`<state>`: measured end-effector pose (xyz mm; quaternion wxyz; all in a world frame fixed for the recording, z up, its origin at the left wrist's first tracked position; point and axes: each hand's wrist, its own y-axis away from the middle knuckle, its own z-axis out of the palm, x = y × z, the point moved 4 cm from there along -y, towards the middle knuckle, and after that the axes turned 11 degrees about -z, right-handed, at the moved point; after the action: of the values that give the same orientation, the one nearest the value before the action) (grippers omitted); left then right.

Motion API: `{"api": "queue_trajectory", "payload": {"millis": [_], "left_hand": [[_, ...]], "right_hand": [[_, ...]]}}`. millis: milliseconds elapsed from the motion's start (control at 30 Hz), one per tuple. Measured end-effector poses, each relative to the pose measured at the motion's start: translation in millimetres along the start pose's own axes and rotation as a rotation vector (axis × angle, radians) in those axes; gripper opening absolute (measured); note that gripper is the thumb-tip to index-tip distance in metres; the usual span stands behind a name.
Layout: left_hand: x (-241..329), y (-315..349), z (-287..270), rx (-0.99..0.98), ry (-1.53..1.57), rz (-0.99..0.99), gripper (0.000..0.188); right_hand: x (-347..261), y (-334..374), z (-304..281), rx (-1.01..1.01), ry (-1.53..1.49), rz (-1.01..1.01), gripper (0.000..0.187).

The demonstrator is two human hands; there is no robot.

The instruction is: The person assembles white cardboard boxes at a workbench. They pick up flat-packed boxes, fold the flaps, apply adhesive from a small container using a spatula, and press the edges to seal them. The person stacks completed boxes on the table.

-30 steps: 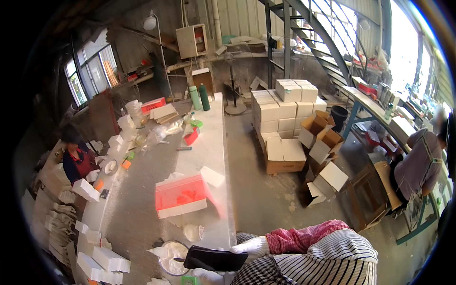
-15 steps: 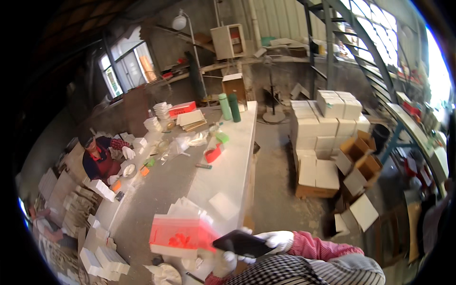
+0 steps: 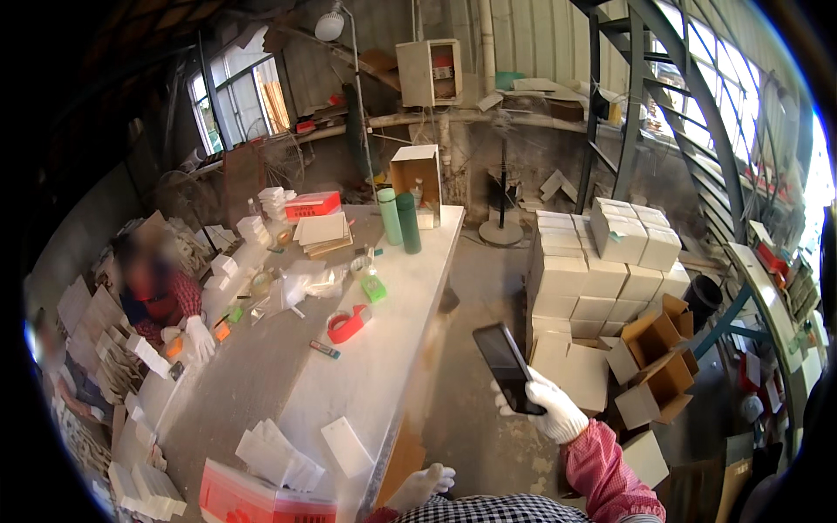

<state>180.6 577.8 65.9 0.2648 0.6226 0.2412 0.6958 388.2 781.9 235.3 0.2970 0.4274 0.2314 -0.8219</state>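
In the head view, the phone (image 3: 506,364) is in the right hand (image 3: 555,408), raised above the floor beyond the table edge. Its long axis runs from upper left to lower right: the free end points up and left, away from the fingers, while the lower end sits against the white glove. It is tilted, with its broad dark face toward the upper left. It looks like a thin, flat slab with slightly rounded corners, black at the rim and greyish where light catches the face. No lit screen can be made out.

The right fingers are closed around the lower part, some tips showing left of it. The left hand (image 3: 422,490), also gloved in white, is below and left of the phone, well apart from it; its fingers are loosely bent and a little parted, with nothing visible in them. Left of those fingers lie a white box (image 3: 347,447) and a red box (image 3: 261,500); beyond the right fingers stand stacked white cartons (image 3: 602,275).
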Motion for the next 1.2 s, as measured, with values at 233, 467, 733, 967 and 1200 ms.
{"api": "queue_trajectory", "payload": {"millis": [233,467,733,967,1200], "left_hand": [[-71.3,-152.0,-84.4,-0.206,0.201,-0.079,0.098],[83.9,-116.3,-94.0,0.153,0.266,-0.182,0.066],[135.6,-147.3,-133.2,0.282,0.353,-0.187,0.061],[203.8,-215.9,-156.5,0.39,0.456,-0.185,0.059],[252.9,-264.6,-157.3,0.466,0.539,-0.204,0.057]], "right_hand": [[28.9,-212.3,-76.3,0.215,-0.1,0.15,0.045],[56.2,-428.6,-118.6,0.37,-0.148,0.266,0.03],[96.6,-629.5,-196.6,0.46,0.128,0.225,0.045],[89.7,-769.2,-236.8,0.222,0.937,-0.119,0.066],[66.5,-838.2,-204.5,-0.249,2.229,-0.135,0.06]]}}
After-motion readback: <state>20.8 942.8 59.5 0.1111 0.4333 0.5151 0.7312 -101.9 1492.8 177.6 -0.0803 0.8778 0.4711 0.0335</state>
